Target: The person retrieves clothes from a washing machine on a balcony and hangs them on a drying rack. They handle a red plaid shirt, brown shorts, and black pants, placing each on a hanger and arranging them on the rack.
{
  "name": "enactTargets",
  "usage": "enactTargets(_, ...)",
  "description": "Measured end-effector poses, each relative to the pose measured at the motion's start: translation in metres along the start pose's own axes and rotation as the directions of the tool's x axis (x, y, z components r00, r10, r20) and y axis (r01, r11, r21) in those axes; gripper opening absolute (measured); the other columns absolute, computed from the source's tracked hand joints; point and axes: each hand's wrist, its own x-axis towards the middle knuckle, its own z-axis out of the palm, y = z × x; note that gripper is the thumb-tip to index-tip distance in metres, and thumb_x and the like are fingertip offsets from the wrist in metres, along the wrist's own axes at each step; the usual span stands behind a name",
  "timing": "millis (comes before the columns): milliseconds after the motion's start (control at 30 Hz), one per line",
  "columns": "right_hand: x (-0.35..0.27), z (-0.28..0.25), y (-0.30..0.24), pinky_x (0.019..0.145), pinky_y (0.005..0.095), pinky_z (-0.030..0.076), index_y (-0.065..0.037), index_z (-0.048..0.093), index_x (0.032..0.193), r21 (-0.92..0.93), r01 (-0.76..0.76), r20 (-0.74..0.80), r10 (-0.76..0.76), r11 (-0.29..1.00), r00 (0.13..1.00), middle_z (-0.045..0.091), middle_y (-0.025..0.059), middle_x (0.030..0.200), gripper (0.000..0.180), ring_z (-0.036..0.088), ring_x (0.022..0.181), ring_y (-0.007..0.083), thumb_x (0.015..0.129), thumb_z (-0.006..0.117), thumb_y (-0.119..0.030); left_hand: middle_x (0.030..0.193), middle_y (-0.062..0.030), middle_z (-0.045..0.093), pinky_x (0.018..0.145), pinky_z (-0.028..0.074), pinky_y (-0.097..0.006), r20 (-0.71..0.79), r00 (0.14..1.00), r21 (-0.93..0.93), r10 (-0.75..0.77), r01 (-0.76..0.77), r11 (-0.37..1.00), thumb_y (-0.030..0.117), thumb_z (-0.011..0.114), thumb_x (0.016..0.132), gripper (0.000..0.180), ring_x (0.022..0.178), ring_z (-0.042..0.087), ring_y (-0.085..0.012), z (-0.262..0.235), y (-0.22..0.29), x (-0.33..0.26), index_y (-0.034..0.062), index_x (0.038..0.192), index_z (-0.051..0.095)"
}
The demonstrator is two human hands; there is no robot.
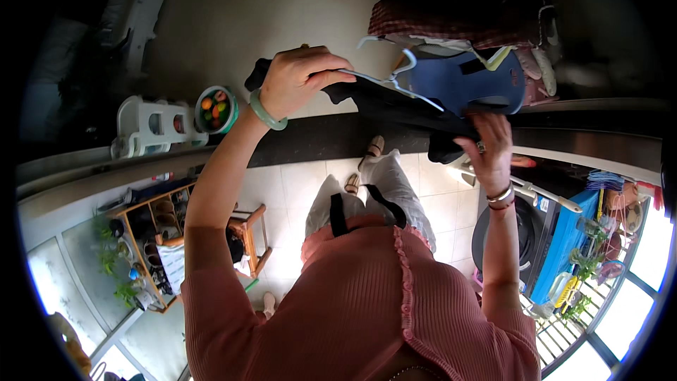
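A light blue clothes hanger (396, 83) stretches across in front of me, its hook pointing up. Black cloth, apparently a garment (384, 107), runs along the hanger from one hand to the other. My left hand (300, 79), with a pale green bangle on its wrist, pinches the hanger's left arm, and the cloth's left end shows beside and behind it. On the right, my right hand (488, 147) has its fingers bent over the other end of the garment; they are slightly blurred. The hanger's right end is hidden in the cloth.
Past the hanger stands a blue chair (451, 79) near heaped clothes (437, 20). At left are a white plastic stool (159, 127) and a bucket (230, 121) of fruit. A dark threshold (310, 142) crosses the floor. Behind are a wooden chair (248, 238) and shoe rack (134, 224).
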Motion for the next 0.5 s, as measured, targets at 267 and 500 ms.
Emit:
enactTargets(267,0.112,0.029,0.033,0.055,0.0336,0.044,0.003,0.061,0.081,0.445,0.014,-0.014,-0.009,0.896,1.000,0.056,0.0115,0.074,0.016,0.054,0.060,0.0279,0.078,0.073,-0.008,0.079,-0.0068,0.069,0.064,0.050,-0.029,0.072,0.983,-0.117,-0.166,0.174,0.978,0.006,0.078,0.071,0.016,0.068,0.064,-0.0191,-0.030,-0.073,0.071,0.0033,0.085,0.069)
enactTargets(500,0.177,0.033,0.074,0.055,0.0293,0.038,0.006,0.057,0.079,0.576,-0.102,-0.046,0.156,0.811,0.987,0.053,0.0106,0.070,0.018,0.046,0.059,0.0208,0.084,0.069,-0.006,0.092,-0.0032,0.065,0.079,0.048,-0.025,0.185,0.859,-0.326,-0.478,0.513,0.794,0.004,0.077,0.075,0.032,0.086,0.060,-0.0119,-0.059,-0.178,0.128,0.0021,0.105,0.065)
